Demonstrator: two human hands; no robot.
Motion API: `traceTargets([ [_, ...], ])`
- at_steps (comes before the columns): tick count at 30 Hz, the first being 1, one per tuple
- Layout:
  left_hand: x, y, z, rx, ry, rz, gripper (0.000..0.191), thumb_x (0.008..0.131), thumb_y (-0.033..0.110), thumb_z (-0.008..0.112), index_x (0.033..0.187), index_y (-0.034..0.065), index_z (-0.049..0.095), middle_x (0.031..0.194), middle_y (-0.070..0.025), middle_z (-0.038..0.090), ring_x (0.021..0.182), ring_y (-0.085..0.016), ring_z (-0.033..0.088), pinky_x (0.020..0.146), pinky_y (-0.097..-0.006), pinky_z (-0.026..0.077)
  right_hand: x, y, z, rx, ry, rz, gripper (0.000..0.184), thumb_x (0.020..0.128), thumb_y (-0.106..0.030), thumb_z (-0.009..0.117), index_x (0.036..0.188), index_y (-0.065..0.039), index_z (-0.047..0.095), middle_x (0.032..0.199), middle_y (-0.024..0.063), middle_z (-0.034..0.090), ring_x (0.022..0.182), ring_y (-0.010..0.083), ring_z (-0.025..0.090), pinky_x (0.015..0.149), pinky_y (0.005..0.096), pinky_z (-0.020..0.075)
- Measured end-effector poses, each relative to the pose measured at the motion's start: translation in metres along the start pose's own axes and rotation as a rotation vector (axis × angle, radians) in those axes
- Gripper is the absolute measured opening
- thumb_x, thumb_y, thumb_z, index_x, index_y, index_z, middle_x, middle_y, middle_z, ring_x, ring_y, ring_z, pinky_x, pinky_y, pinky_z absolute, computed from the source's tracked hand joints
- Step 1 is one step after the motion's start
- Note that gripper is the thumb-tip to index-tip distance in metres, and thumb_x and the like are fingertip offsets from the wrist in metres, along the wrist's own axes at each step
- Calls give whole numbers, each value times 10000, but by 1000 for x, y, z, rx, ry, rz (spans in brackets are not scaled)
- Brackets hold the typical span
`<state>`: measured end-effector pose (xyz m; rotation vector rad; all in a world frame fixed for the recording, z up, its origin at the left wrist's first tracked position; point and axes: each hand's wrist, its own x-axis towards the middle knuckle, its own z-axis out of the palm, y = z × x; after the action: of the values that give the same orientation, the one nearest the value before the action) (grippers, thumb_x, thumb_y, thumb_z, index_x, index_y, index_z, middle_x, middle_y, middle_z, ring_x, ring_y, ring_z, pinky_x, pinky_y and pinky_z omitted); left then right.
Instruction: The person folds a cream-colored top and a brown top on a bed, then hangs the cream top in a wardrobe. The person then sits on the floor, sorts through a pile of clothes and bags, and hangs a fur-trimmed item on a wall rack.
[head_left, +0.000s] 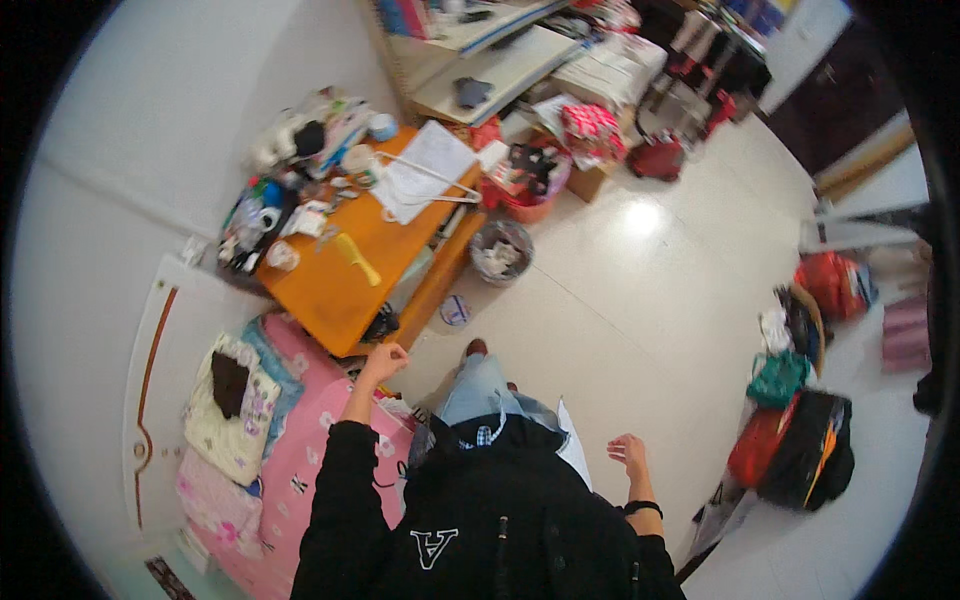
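Observation:
My left hand (385, 363) hovers by the near corner of an orange wooden desk (322, 319), its fingers loosely curled around nothing I can see. Below it spreads a bed with a pink floral sheet (319, 442). On the desk lie a yellow comb (358, 259), a white clothes hanger (431, 178) and white paper sheets (431, 161). Out to the right, my right hand (628, 452) hangs over the tiled floor with bent, slightly parted fingers and appears empty. A white sheet-like thing (574, 442) shows beside my jeans, partly hidden by my black jacket.
A lined waste bin (502, 253) and a filled basket (529, 199) stand beside the desk. Metal shelving (510, 64) rises behind. A round blue-and-white object (454, 310) is on the floor. Bags (806, 450) line the right side. Folded bedding (225, 412) rests on the bed.

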<state>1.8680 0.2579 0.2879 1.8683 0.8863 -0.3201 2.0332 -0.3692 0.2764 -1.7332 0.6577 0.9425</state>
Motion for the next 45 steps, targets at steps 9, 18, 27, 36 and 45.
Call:
traceTargets([
  [9,123,154,53,318,-87,196,248,762,210,792,780,34,617,784,-77,682,731,-186,635,687,-341,506,-4,28,-44,371,158,50,174,913,-198,538,979,-46,593,881,108,661,814,230,677,742,383,582],
  [18,251,256,105,355,-173,143,238,724,203,795,723,40,622,707,-92,659,697,-221,646,655,-364,511,72,-88,-101,312,248,4,187,944,-188,593,941,-7,642,847,92,688,758,183,684,701,333,576],
  [27,378,405,176,350,-241,174,199,710,153,742,660,33,593,620,-69,632,590,-152,614,590,-323,492,136,-192,-148,251,389,-108,245,930,-238,667,854,-6,645,799,84,685,707,157,672,639,276,555],
  [36,474,535,299,446,-378,299,205,698,167,722,636,28,584,594,-38,600,566,-136,567,566,-300,461,166,-133,-199,435,351,309,200,906,-212,672,889,-14,651,824,91,690,699,180,684,601,309,564],
  [45,518,692,437,323,-486,272,193,767,64,685,628,47,553,616,-45,605,578,-122,562,554,-281,459,269,-205,-387,435,458,273,180,883,-187,653,832,-15,675,758,97,683,667,186,681,565,322,556],
])
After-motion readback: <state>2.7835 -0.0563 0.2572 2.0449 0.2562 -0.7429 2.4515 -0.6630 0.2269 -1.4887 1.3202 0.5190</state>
